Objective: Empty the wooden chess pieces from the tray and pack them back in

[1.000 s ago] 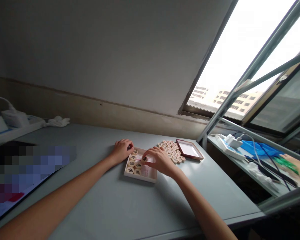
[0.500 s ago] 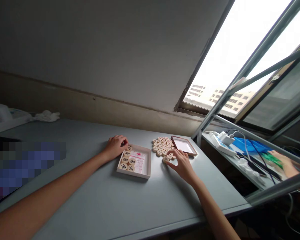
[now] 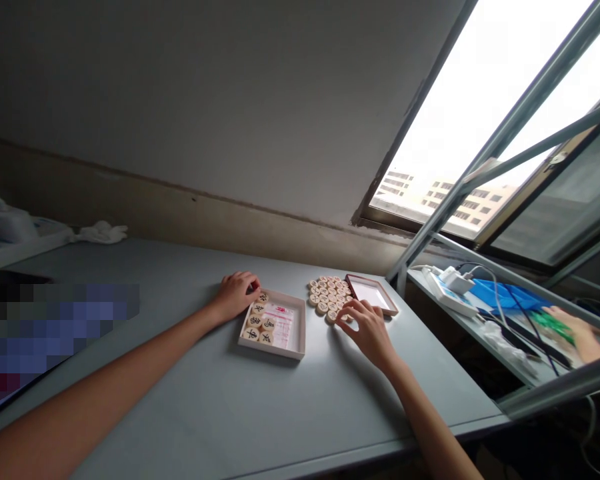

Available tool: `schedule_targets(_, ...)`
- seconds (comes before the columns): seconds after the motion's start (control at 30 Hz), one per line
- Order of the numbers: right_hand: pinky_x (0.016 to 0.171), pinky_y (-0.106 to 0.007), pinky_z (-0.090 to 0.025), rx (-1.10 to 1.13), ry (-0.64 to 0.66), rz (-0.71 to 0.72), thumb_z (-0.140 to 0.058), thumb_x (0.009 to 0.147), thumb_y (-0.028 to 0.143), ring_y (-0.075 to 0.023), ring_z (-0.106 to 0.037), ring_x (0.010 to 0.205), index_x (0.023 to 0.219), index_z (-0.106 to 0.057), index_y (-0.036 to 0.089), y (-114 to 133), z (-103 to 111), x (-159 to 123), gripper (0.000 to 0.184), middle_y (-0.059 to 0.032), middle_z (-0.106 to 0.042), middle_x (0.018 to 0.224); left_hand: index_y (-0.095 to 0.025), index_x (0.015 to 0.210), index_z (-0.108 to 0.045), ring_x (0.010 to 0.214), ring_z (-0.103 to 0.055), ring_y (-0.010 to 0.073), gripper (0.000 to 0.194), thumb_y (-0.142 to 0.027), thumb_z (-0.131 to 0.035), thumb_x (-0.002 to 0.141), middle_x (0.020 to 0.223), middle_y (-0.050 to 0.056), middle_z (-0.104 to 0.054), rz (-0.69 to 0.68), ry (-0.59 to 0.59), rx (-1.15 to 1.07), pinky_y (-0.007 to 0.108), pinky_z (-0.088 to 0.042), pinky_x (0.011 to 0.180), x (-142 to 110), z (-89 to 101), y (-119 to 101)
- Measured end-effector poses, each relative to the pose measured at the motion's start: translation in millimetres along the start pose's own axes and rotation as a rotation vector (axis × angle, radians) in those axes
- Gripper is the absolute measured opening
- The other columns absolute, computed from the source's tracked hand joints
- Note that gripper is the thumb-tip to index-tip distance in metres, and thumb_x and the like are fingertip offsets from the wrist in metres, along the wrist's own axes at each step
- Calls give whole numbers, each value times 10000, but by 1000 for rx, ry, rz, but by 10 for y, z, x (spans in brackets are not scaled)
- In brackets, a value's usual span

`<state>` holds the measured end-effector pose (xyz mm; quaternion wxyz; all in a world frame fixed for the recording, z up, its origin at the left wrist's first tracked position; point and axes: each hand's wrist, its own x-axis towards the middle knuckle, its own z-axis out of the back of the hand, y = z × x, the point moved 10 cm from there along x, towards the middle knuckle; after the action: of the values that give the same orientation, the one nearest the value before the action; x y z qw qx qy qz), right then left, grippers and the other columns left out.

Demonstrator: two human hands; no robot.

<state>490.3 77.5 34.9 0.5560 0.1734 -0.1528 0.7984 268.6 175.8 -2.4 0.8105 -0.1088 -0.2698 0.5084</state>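
Observation:
A shallow white box [image 3: 295, 343] lies on the grey table [image 3: 240, 407], with several round wooden chess pieces [image 3: 260, 321] lined up along its left side. My left hand [image 3: 235, 293] rests curled against the box's far left corner, fingertips touching it. To the right lies a loose pile of round wooden pieces [image 3: 327, 293]. My right hand [image 3: 367, 330] sits at the near edge of that pile, fingers bent down onto the pieces; whether it has hold of one cannot be made out.
A box lid with a dark red rim [image 3: 373, 293] lies beyond the pile. A side shelf [image 3: 485, 320] on the right carries a power strip, cables and a blue tray, with another person's hand [image 3: 577, 333] there. White cloth [image 3: 100, 232] lies far left.
My right hand left the box, where it was setting a piece, and went right to the loose pile. My left hand stayed at the box corner.

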Motion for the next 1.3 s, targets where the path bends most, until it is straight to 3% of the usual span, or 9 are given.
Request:
schedule_targets(0.2,730,-320,-318,93,-2,2,-541,840,205,-207,-508,871,798,-601,218,138,125,114,74,-23,-589,915,-194,762,-547,925,-511,203,134,-274,-440,777,881,28,-608,22,-2,-17,330,-330,812,-3,2,18)
schedule_targets(0.3,763,-297,-342,221,88,98,-597,801,163,-190,-507,907,888,-593,225,483,95,302,106,-15,-582,942,-188,762,-543,928,-508,200,181,-276,-390,806,881,31,-604,21,-4,-15,335,-327,814,-5,-3,25)
schedule_targets(0.47,728,-251,-368,333,398,373,-688,733,191,-168,-542,840,977,-596,249,1246,-229,546,268,1,-592,930,-185,758,-538,914,-511,205,231,-283,-342,831,876,38,-599,37,-13,50,334,-337,792,-13,8,39)
schedule_targets(0.6,659,-213,-379,403,410,426,-704,717,205,-135,-548,738,939,-606,231,1440,-374,662,244,16,-594,882,-191,820,-531,926,-512,201,290,-337,-285,861,895,32,-600,26,-30,1,344,-333,815,-28,50,6)
schedule_targets(0.77,680,-189,-393,569,276,304,-651,763,199,-114,-537,771,913,-590,217,1116,-349,737,163,19,-583,905,-216,902,-557,933,-522,193,249,-333,-347,839,927,24,-604,12,9,-52,346,-318,837,-28,23,-18)
schedule_targets(0.87,731,-245,-379,447,106,114,-585,816,213,-131,-536,794,948,-576,224,667,-298,821,133,8,-583,931,-210,855,-610,944,-526,198,274,-325,-362,834,917,36,-609,8,42,-54,338,-317,823,-14,-21,-10)
schedule_targets(0.97,778,-321,-338,227,31,-7,-574,826,242,-181,-525,863,972,-574,235,349,-326,846,146,-9,-589,946,-205,845,-630,913,-537,189,287,-324,-369,830,903,39,-612,1,41,-60,319,-325,805,-1,-36,-3)
schedule_targets(1.13,783,-351,-295,41,75,20,-560,838,239,-211,-480,915,972,-589,243,295,-443,809,137,-19,-595,964,-199,828,-626,860,-546,184,283,-332,-376,824,880,31,-615,7,28,-41,309,-335,781,2,-31,6)
schedule_targets(1.3,785,-376,-266,-53,49,-12,-542,851,260,-230,-446,933,877,-627,239,271,-411,791,91,-27,-574,1008,-194,822,-618,886,-544,184,267,-316,-380,825,893,34,-618,6,32,-44,311,-330,795,-5,-36,6)
